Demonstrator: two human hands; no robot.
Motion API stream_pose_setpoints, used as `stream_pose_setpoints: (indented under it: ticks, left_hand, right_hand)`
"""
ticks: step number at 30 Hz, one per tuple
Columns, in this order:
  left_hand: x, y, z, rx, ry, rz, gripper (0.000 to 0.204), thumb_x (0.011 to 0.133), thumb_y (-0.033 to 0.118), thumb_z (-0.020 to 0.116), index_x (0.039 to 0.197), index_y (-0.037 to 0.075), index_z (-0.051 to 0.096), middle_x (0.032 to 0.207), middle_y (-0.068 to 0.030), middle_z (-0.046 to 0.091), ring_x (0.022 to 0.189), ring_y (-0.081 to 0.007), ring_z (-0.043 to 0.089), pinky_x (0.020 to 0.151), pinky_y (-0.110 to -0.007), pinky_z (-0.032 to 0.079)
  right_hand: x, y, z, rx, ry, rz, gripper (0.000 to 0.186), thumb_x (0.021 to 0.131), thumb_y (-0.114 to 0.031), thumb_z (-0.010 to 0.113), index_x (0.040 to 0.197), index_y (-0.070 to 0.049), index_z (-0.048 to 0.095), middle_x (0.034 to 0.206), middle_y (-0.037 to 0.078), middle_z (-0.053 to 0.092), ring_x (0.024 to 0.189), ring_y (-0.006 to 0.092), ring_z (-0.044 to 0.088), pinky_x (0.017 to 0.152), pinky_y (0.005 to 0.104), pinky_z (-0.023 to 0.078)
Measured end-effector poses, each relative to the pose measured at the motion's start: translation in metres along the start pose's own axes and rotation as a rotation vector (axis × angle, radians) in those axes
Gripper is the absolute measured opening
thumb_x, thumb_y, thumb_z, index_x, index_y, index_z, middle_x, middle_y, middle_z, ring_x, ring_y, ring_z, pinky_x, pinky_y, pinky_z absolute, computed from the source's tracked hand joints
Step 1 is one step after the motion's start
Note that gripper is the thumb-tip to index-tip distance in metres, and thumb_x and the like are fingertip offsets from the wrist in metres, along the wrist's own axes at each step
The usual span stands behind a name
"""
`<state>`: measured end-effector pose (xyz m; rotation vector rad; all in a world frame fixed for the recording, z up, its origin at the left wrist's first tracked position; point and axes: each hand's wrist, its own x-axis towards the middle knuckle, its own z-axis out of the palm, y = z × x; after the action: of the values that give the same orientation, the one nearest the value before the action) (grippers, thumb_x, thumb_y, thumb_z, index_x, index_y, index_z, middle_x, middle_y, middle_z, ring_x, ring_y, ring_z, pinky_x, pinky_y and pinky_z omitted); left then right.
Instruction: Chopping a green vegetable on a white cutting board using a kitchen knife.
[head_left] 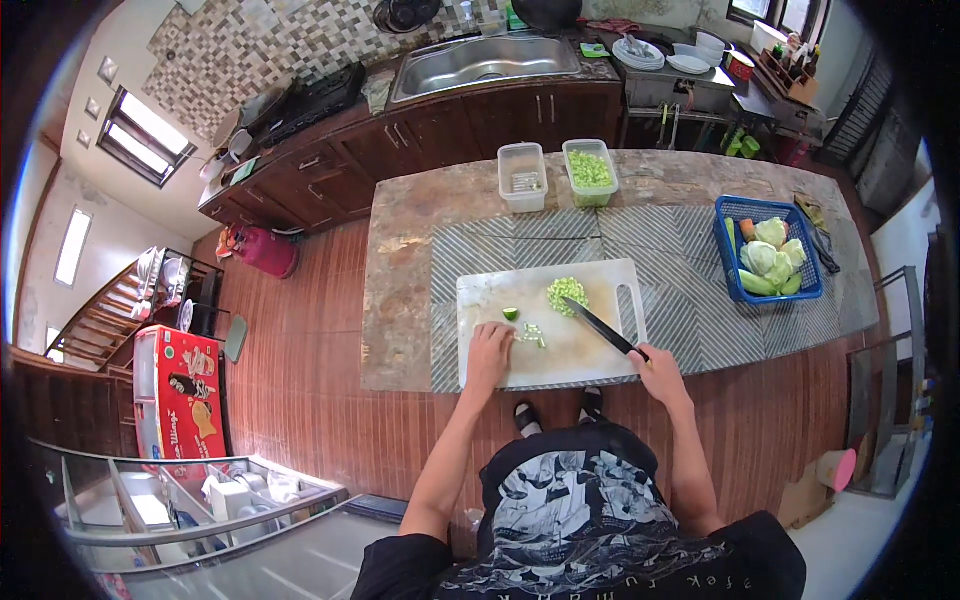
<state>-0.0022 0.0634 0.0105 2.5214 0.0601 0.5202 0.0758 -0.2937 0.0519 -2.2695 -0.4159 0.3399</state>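
Note:
My right hand (pixel 660 374) grips the black handle of a kitchen knife (pixel 598 325). Its dark blade slants to the far left, the tip against a heap of diced green vegetable (pixel 568 295) on the white cutting board (pixel 600 274). My left hand (pixel 490 350) rests on the board's left part, fingers extended and apart, seemingly holding nothing. Just right of those fingertips lie a few small pale-green cut pieces (pixel 531 333). A short dark-green vegetable end (pixel 511 314) sits a little beyond them.
Beyond the board stand a nearly empty clear plastic container (pixel 522 160) and another container (pixel 592 172) full of diced green vegetable. At the right, a blue basket (pixel 768 297) holds vegetables. The wooden table (pixel 410 250) has a striped covering. A sink (pixel 485 70) lies along the back counter.

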Motion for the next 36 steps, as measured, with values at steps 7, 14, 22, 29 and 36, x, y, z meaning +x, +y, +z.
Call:
stream_pose_setpoints:
  ticks: [7,14,22,29,36]
  left_hand:
    - [0.003,-0.001,-0.002,0.0,-0.076,0.068,0.016,0.087,0.008,0.07,0.102,0.004,0.066,0.105,-0.0118,0.062,0.101,-0.0324,0.06,0.086,-0.041,0.051]
    - [0.006,0.006,0.002,0.312,-0.177,0.172,0.014,0.093,0.014,0.061,0.102,0.004,0.061,0.103,-0.0116,0.058,0.102,-0.0299,0.059,0.083,-0.041,0.051]
    - [0.005,0.013,-0.004,0.117,-0.046,-0.056,0.012,0.096,0.012,0.058,0.103,0.002,0.059,0.102,-0.016,0.059,0.101,-0.0346,0.057,0.085,-0.045,0.049]
    - [0.022,0.053,0.013,-0.121,0.035,-0.074,0.009,0.095,0.012,0.06,0.098,0.004,0.063,0.095,-0.0154,0.064,0.093,-0.037,0.06,0.083,-0.047,0.048]
    - [0.026,0.06,0.036,0.042,-0.232,0.007,0.012,0.089,0.017,0.066,0.095,0.009,0.072,0.093,-0.0086,0.07,0.094,-0.029,0.063,0.08,-0.043,0.049]
  right_hand:
    - [-0.001,-0.001,0.001,0.023,0.0,-0.01,0.035,0.1,-0.034,0.06,0.099,0.0,0.067,0.079,0.027,0.064,0.078,0.0468,0.063,0.068,0.0493,0.048]
    - [0.004,-0.008,0.002,-0.022,-0.016,-0.033,0.036,0.1,-0.034,0.06,0.097,0.001,0.066,0.08,0.028,0.063,0.08,0.0484,0.062,0.068,0.0499,0.048]
    - [0.006,-0.01,0.003,0.002,0.024,-0.049,0.035,0.1,-0.032,0.061,0.093,0.002,0.064,0.077,0.028,0.062,0.076,0.0485,0.06,0.066,0.0494,0.046]
    - [0.006,-0.008,0.002,0.042,0.013,-0.037,0.036,0.1,-0.032,0.062,0.094,0.003,0.064,0.077,0.028,0.061,0.075,0.0492,0.059,0.065,0.0493,0.046]
    - [0.008,-0.005,0.002,0.024,0.051,-0.056,0.036,0.1,-0.033,0.061,0.097,0.002,0.065,0.076,0.028,0.062,0.075,0.0487,0.061,0.065,0.0484,0.047]
